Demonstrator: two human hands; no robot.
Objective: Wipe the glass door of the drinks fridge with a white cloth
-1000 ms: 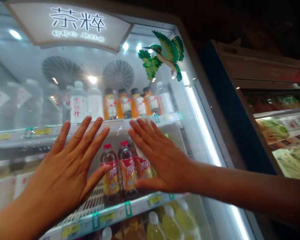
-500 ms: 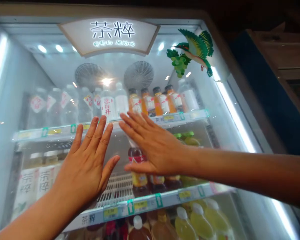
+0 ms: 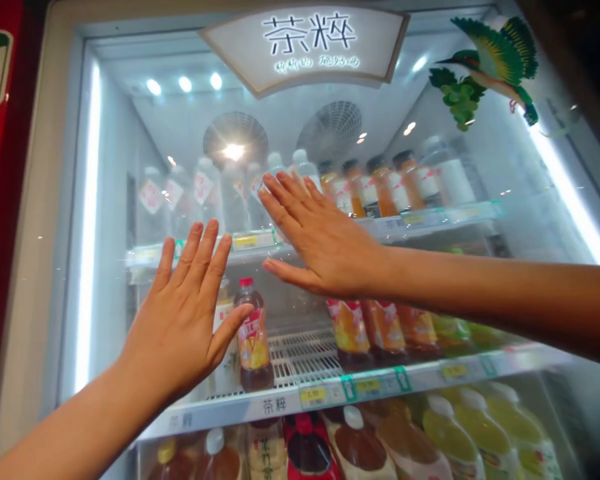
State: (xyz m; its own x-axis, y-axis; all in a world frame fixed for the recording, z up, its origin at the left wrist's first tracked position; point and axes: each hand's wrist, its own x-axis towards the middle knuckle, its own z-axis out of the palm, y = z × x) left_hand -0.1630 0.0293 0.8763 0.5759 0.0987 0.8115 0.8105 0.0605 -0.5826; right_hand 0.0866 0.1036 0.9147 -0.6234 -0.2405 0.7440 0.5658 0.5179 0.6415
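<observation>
My left hand (image 3: 180, 320) is open, palm forward and fingers stretched up, before the glass front of a lit drinks cooler (image 3: 63, 267). My right hand (image 3: 325, 243) reaches in from the right, also flat and open, with its fingers pointing up and left. Neither holds anything. I cannot tell whether the palms touch the glass. Just beyond my left thumb stands a red-capped tea bottle (image 3: 254, 333) on the middle shelf. Behind my right hand, the upper shelf carries clear water bottles (image 3: 203, 190) and black-capped orange bottles (image 3: 383, 183), some partly covered by the fingers.
A lit sign (image 3: 310, 43) and a bird picture (image 3: 495, 67) mark the cooler's top. Bottles with red and yellow labels (image 3: 350, 327) stand at the middle shelf's right. Pale green bottles (image 3: 453, 437) fill the lower right. A red panel (image 3: 5, 180) borders the left.
The view has swung left, so the cooler sits further right and the red panel has appeared. My right hand is higher and further right in view; the left has hardly shifted. Both stay open.
</observation>
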